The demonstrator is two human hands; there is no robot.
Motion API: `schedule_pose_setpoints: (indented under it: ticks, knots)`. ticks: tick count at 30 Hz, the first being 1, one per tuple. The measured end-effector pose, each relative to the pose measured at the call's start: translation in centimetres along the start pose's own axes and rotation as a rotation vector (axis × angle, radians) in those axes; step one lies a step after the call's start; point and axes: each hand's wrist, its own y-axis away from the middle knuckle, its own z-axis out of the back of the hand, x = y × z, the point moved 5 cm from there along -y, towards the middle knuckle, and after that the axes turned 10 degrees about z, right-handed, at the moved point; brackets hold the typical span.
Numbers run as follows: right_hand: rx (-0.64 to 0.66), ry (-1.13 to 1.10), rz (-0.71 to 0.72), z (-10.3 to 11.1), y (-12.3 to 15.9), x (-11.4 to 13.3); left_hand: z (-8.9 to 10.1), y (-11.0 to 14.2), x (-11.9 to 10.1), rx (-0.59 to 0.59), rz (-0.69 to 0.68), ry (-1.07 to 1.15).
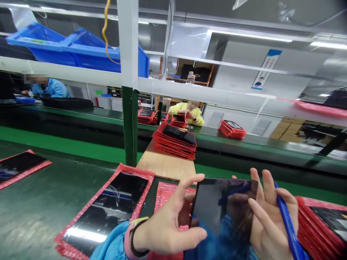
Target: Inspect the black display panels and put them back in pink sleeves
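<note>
The left fingers (193, 234) pinched the edge of a glossy black glass tablet (223, 206) against the thumb, while the right fingers (267, 186) spread behind it, with a slim blue plastic stylus (289, 225) caught among them. That one-sided pinch could let the slick tablet slip toward the pink-red bubble-wrap pouch (105, 213) below. Reflections hid the screen, and the frame cut off the stylus's lower end.

White shelf rails (81, 76) and strip lights (251, 36) above a green conveyor (260, 144)
</note>
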Motion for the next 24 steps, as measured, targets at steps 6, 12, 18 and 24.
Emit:
schedule_pose_setpoints:
  ticks: [6, 12, 18, 24]
  knots:
    - [-0.001, -0.052, -0.018, 0.5, -0.2, 0.1, -0.5, 0.5, -0.1, 0.018, -0.022, -0.126]
    - [0.002, 0.0, -0.01, 0.7, -0.3, 0.1, -0.1, 0.1, 0.8, 0.0, 0.058, -0.045]
    - [0.052, 0.127, -0.192, 4.1, 0.5, -4.5, 4.9, 0.1, 5.1, -0.577, 0.178, 0.169]
    - [0.082, 0.455, -0.257, 12.0, 0.6, -12.2, 10.7, 3.9, 10.3, -0.935, 0.435, 0.056]
